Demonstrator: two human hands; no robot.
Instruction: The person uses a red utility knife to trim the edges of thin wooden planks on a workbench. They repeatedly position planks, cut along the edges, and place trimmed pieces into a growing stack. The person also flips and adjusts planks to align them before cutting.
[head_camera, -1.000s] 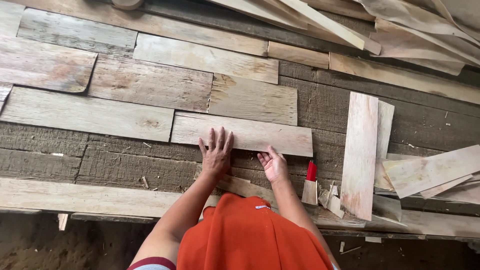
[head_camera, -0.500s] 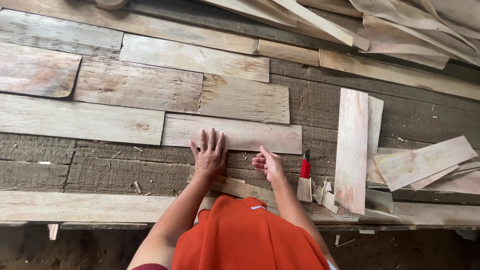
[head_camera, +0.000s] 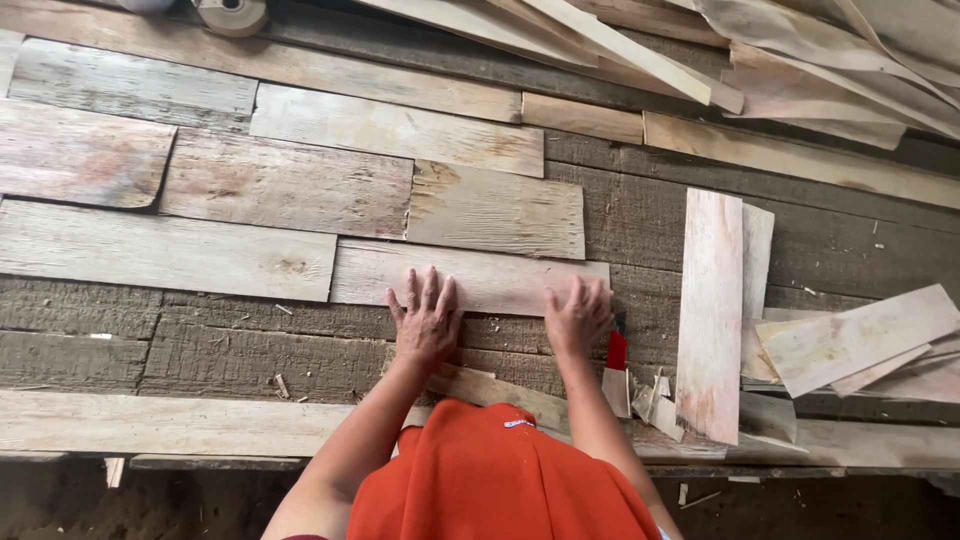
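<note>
A pale thin wood strip lies flat on a dark rough plank bench, end to end with another pale strip on its left. My left hand rests flat, fingers spread, on the strip's near edge. My right hand lies palm down on the strip's right end, fingers together. Neither hand grips anything. Just right of my right hand stands a small brush with a red handle. My orange garment fills the bottom middle.
More pale strips are laid in rows across the bench's far side. A long upright strip and loose offcuts lie to the right. A heap of thin strips is at the top right. A tape roll sits at the top.
My right hand has turned palm down and moved up onto the strip's right end. My left hand stays flat on the strip. The view has shifted slightly.
</note>
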